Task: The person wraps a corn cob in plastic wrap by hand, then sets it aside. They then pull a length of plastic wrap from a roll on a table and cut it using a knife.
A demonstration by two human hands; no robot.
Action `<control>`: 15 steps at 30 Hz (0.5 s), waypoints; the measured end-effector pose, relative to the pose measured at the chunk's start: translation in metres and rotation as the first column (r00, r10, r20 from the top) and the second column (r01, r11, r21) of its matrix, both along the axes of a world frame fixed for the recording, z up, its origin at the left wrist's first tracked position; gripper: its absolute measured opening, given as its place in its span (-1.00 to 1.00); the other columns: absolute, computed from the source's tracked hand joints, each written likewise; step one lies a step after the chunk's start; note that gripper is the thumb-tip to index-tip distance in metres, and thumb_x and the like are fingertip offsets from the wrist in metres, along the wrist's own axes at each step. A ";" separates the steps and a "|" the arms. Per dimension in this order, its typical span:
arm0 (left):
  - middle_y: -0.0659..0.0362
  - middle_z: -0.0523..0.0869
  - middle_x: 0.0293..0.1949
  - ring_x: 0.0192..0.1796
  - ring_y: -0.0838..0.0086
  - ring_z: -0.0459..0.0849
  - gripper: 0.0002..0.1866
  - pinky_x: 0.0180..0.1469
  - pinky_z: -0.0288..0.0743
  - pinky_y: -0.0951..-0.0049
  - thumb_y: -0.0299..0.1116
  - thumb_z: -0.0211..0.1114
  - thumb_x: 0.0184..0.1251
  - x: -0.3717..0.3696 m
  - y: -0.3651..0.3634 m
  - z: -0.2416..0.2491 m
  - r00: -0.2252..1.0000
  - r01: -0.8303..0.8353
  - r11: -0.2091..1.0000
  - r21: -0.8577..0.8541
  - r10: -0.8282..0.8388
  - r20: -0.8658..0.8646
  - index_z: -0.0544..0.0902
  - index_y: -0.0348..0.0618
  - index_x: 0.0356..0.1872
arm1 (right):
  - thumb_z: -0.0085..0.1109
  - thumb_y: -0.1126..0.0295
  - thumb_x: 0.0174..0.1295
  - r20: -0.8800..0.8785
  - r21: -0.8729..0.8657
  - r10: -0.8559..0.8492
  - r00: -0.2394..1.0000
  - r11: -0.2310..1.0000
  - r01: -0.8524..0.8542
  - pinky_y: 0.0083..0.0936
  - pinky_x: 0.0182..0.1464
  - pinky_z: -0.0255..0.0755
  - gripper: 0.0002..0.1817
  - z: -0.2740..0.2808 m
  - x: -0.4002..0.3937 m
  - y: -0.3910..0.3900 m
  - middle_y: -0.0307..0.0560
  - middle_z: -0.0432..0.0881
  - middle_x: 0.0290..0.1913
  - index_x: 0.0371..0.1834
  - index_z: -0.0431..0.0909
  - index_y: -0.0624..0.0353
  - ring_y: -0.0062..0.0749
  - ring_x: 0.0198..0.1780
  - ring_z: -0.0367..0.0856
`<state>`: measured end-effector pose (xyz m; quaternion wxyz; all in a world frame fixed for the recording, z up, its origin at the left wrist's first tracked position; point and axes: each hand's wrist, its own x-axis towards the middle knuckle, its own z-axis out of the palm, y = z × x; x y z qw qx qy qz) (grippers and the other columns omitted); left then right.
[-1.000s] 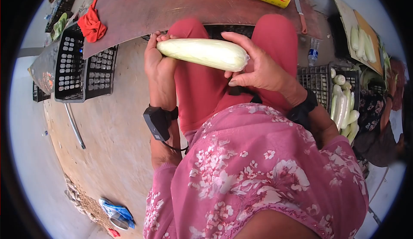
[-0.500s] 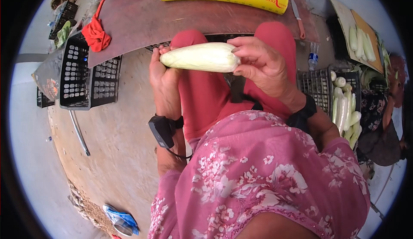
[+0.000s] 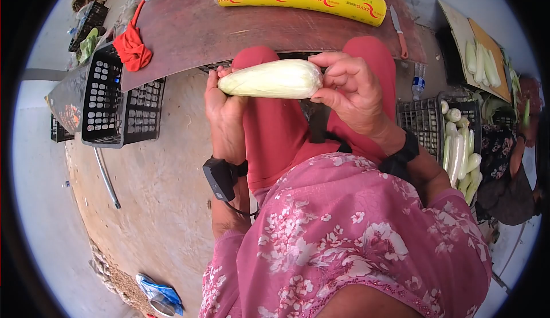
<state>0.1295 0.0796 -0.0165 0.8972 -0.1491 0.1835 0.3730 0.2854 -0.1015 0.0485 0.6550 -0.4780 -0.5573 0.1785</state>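
Observation:
A pale green-white ear of corn (image 3: pixel 272 79) in its inner husk lies level between my two hands, above my knees. Its narrow tip rests in my left hand (image 3: pixel 225 99), the fingers curled behind it and the thumb below. My right hand (image 3: pixel 352 89) grips the thick cut end between thumb and fingers. Beyond the corn, a yellow printed roll of cling film (image 3: pixel 301 0) lies across the far side of the reddish board (image 3: pixel 189 34). A knife (image 3: pixel 399 32) with a pinkish handle is at the board's right end.
On the left stand a black crate (image 3: pixel 103 103) and a red cloth (image 3: pixel 133 46). A crate (image 3: pixel 421 120) of corn ears sits to my right, near a water bottle (image 3: pixel 419 81). More ears (image 3: pixel 482 63) lie on a board farther right. Another person's arm (image 3: pixel 517 155) shows at the right edge.
Both hands and the corn have shifted slightly right and down in the view, along with the surroundings. My right fingers have adjusted a little on the cut end.

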 end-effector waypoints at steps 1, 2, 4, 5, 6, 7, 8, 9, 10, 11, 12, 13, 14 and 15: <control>0.27 0.39 -0.60 -0.47 0.50 0.43 -0.68 -0.18 0.46 0.37 -0.18 -0.06 0.45 0.001 0.000 0.001 0.999 -0.004 1.000 0.004 0.004 -0.035 0.38 -0.14 -0.47 | 0.41 0.51 -0.08 -0.025 -0.021 0.016 1.000 1.000 -0.017 -0.64 -0.26 0.50 -0.44 -0.002 0.001 -0.001 0.00 0.49 0.04 -0.01 0.32 0.19 -0.49 -0.25 0.60; 0.28 0.38 -0.62 -0.50 0.53 0.43 -0.68 -0.18 0.48 0.37 -0.17 -0.07 0.45 0.001 0.000 0.002 0.998 -0.007 1.000 0.007 0.008 -0.069 0.38 -0.12 -0.49 | 0.45 0.46 -0.11 -0.051 -0.041 0.031 0.998 0.999 -0.033 -0.63 -0.27 0.49 -0.35 -0.003 0.001 -0.003 -0.01 0.47 0.06 0.06 0.29 0.17 -0.48 -0.25 0.60; 0.28 0.38 -0.61 -0.50 0.53 0.43 -0.69 -0.18 0.48 0.37 -0.19 -0.05 0.45 0.002 -0.001 0.003 0.998 -0.005 1.000 0.014 0.006 -0.069 0.38 -0.13 -0.48 | 0.51 0.35 -0.20 0.113 -0.154 -0.005 0.994 0.988 0.023 -0.63 -0.30 0.48 -0.17 0.005 0.005 -0.006 -0.03 0.43 0.11 0.17 0.21 0.13 -0.49 -0.26 0.58; 0.28 0.38 -0.61 -0.50 0.54 0.43 -0.69 -0.19 0.48 0.38 -0.19 -0.05 0.45 0.001 -0.001 0.003 0.998 -0.004 1.000 0.017 0.005 -0.070 0.37 -0.13 -0.48 | 0.55 0.29 -0.24 0.194 -0.206 -0.016 0.981 0.977 0.057 -0.62 -0.31 0.47 -0.08 0.010 0.007 -0.008 -0.04 0.41 0.13 0.23 0.17 0.12 -0.49 -0.27 0.57; 0.27 0.39 -0.60 -0.49 0.52 0.42 -0.72 -0.20 0.46 0.40 -0.22 -0.02 0.44 0.001 -0.002 0.006 0.997 -0.018 0.999 0.030 0.021 -0.070 0.38 -0.15 -0.47 | 0.59 0.18 -0.37 0.248 -0.283 -0.024 0.969 0.954 0.096 -0.56 -0.25 0.47 0.10 0.011 0.010 -0.008 -0.04 0.30 0.21 0.33 0.10 0.07 -0.47 -0.24 0.53; 0.26 0.40 -0.59 -0.48 0.50 0.41 -0.74 -0.21 0.44 0.42 -0.25 0.01 0.42 0.002 -0.005 0.009 0.997 -0.032 0.999 0.042 0.035 -0.071 0.38 -0.16 -0.45 | 0.59 0.18 -0.37 0.308 -0.255 -0.030 0.951 0.960 0.113 -0.53 -0.20 0.46 0.11 0.012 0.012 -0.007 -0.04 0.27 0.22 0.34 0.09 0.05 -0.45 -0.23 0.52; 0.25 0.41 -0.58 -0.47 0.48 0.39 -0.76 -0.22 0.42 0.44 -0.27 0.03 0.41 0.003 -0.007 0.011 0.996 -0.044 0.998 0.053 0.048 -0.072 0.38 -0.17 -0.44 | 0.59 0.19 -0.37 0.366 -0.228 -0.037 0.930 0.965 0.129 -0.49 -0.16 0.46 0.13 0.013 0.014 -0.006 -0.04 0.25 0.24 0.35 0.08 0.04 -0.43 -0.21 0.51; 0.25 0.40 -0.57 -0.46 0.48 0.39 -0.77 -0.22 0.42 0.45 -0.29 0.05 0.40 0.002 -0.008 0.012 0.998 -0.029 0.999 0.025 0.030 -0.051 0.37 -0.17 -0.44 | 0.59 0.19 -0.38 0.423 -0.200 -0.046 0.905 0.969 0.143 -0.46 -0.11 0.46 0.14 0.014 0.016 -0.007 -0.03 0.22 0.26 0.36 0.07 0.03 -0.41 -0.19 0.50; 0.25 0.40 -0.57 -0.46 0.49 0.39 -0.77 -0.22 0.42 0.46 -0.30 0.06 0.40 0.001 -0.007 0.013 0.999 -0.015 1.000 0.000 0.015 -0.028 0.37 -0.17 -0.45 | 0.58 0.19 -0.37 0.416 -0.209 -0.022 0.909 0.971 0.119 -0.37 0.01 0.42 0.14 0.015 0.018 -0.007 -0.02 0.16 0.28 0.37 0.06 0.03 -0.37 -0.12 0.49; 0.26 0.39 -0.57 -0.45 0.50 0.39 -0.78 -0.22 0.42 0.47 -0.31 0.07 0.39 0.000 -0.006 0.013 1.000 0.001 1.000 -0.023 -0.001 -0.005 0.37 -0.17 -0.45 | 0.58 0.19 -0.36 0.375 -0.239 -0.017 0.927 0.964 0.114 -0.37 -0.01 0.44 0.14 0.014 0.017 -0.008 -0.02 0.20 0.26 0.37 0.05 0.02 -0.37 -0.13 0.50; 0.26 0.39 -0.56 -0.44 0.50 0.38 -0.78 -0.22 0.41 0.48 -0.32 0.07 0.39 -0.001 -0.005 0.013 1.000 0.010 1.000 -0.020 -0.010 0.020 0.37 -0.17 -0.45 | 0.58 0.19 -0.35 0.331 -0.268 -0.015 0.943 0.957 0.109 -0.38 -0.02 0.45 0.14 0.014 0.015 -0.009 -0.01 0.24 0.23 0.37 0.04 0.02 -0.38 -0.15 0.51; 0.26 0.39 -0.54 -0.44 0.51 0.38 -0.78 -0.22 0.41 0.49 -0.32 0.07 0.39 -0.001 -0.005 0.011 0.999 0.021 1.000 -0.016 -0.020 0.044 0.37 -0.17 -0.46 | 0.58 0.20 -0.34 0.287 -0.295 -0.017 0.958 0.950 0.105 -0.39 -0.03 0.47 0.13 0.013 0.014 -0.010 -0.01 0.28 0.20 0.37 0.04 0.02 -0.38 -0.16 0.53; 0.26 0.39 -0.53 -0.43 0.51 0.38 -0.77 -0.23 0.40 0.50 -0.32 0.07 0.39 -0.001 -0.006 0.010 0.997 0.032 0.999 -0.012 -0.031 0.069 0.36 -0.17 -0.46 | 0.57 0.20 -0.32 0.205 -0.279 -0.011 0.979 0.958 0.069 -0.41 -0.08 0.48 0.09 0.011 0.012 -0.008 -0.01 0.35 0.13 0.34 0.08 0.05 -0.39 -0.19 0.54; 0.27 0.39 -0.52 -0.42 0.52 0.37 -0.78 -0.22 0.40 0.51 -0.33 0.07 0.39 -0.001 -0.007 0.010 0.998 0.027 0.999 0.036 -0.029 0.060 0.36 -0.17 -0.46 | 0.56 0.21 -0.29 0.121 -0.257 -0.002 0.993 0.966 0.033 -0.44 -0.12 0.50 0.04 0.010 0.007 -0.004 -0.02 0.41 0.06 0.32 0.13 0.07 -0.39 -0.23 0.55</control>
